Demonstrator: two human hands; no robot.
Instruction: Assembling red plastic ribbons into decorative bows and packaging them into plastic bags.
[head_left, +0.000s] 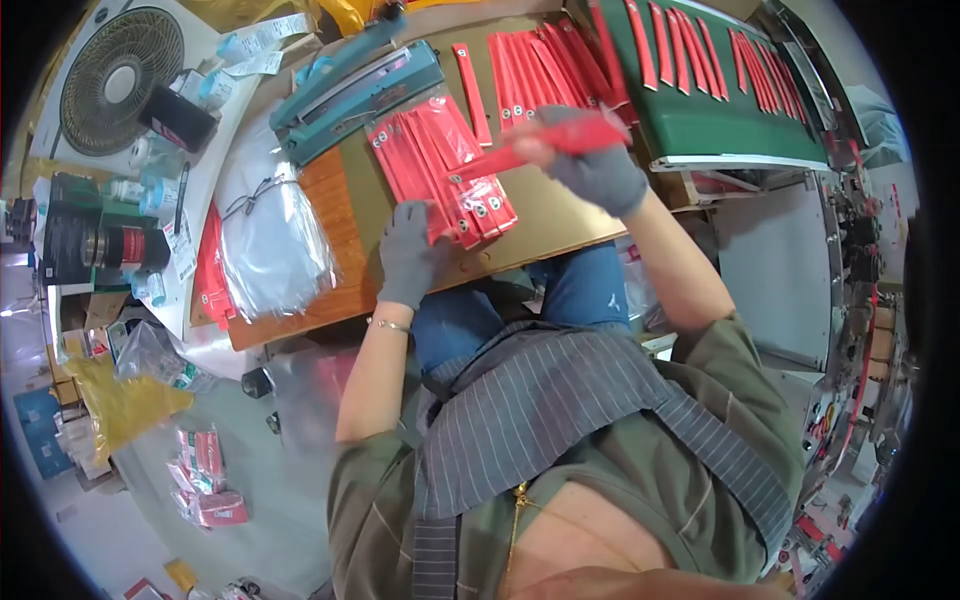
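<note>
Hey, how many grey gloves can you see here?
2. One glove is on the left hand, beside the stacked red strips; the other glove is on the right hand, which holds a blurred red piece. Others may be hidden.

Bare board lies right of packets; teal sealer blocks behind.
</note>
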